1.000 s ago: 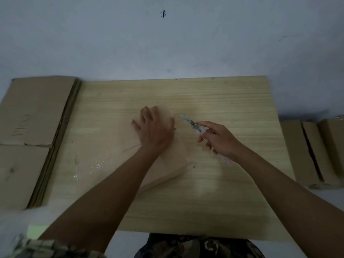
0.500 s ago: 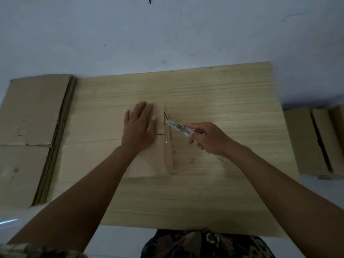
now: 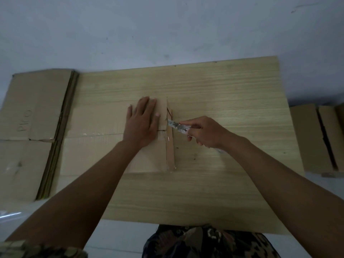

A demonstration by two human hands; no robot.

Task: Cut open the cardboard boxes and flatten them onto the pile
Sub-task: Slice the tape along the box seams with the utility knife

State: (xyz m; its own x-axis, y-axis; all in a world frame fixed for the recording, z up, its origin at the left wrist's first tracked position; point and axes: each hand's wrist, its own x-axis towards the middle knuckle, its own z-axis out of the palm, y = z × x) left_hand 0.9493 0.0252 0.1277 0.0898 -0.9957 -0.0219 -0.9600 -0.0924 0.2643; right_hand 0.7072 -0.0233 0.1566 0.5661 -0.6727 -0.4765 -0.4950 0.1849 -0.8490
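— So, running left to right, what is lying at the far left?

— Flattened cartons are lying stacked as the pile (image 3: pixel 35 116), butted against the left edge of the wooden surface (image 3: pixel 214 86). Just beside it, the cardboard box (image 3: pixel 104 146) now in work is lying low across the left half of that surface, its taped centre seam running sideways toward the hands.

— And the left hand?

— The left hand (image 3: pixel 142 120) is pressing down flat on the box top near its right end, fingers straight and spread, gripping nothing, simply pinning the carton.

— Then the blade?

— The right hand (image 3: pixel 206 133) is curling its grip around a utility knife (image 3: pixel 177 126), the tip touching the box's right end face, close to the pinning hand's thumb. Whether the edge is already biting into the tape is too fine to tell.

— Which step is that, in your reading?

— It is looking like the cutting-open stage: the end tape is being slit, and the box is not yet flattened or on the pile.

— What is the next move calling for?

— Probably a steady draw of the blade along the end seam, directed away from the thumb, while the flat palm is holding the carton from sliding. After that, the flaps would need freeing before the carton can go left.

— And at the far right?

— More boxes (image 3: pixel 316 138) are waiting beyond the surface's right edge, well apart from the work.
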